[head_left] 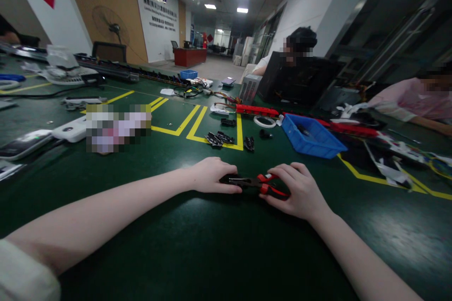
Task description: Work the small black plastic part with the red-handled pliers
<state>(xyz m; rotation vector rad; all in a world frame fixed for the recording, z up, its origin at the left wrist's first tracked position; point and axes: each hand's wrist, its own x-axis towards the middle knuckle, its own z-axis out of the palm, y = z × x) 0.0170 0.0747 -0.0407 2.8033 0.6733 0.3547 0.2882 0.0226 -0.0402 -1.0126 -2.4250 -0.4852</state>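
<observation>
My right hand [298,190] is wrapped round the red and black handles of a pair of pliers [251,182], whose jaws point left. My left hand [215,176] pinches a small black part [228,179] between thumb and fingers. The plier jaws meet that part, and my fingers hide much of it. Beyond my hands, several black pieces with metal bits [219,138] lie on the green table around the yellow tape. A similar black piece [249,144] lies just right of them, and a small black part [265,134] is farther right.
A blue bin [312,136] with dark items stands to the right. White devices [72,129] and cables lie at left. Behind are red strips [257,111], a white ring [264,122] and a metal box [250,88]. Two people sit across the table at right.
</observation>
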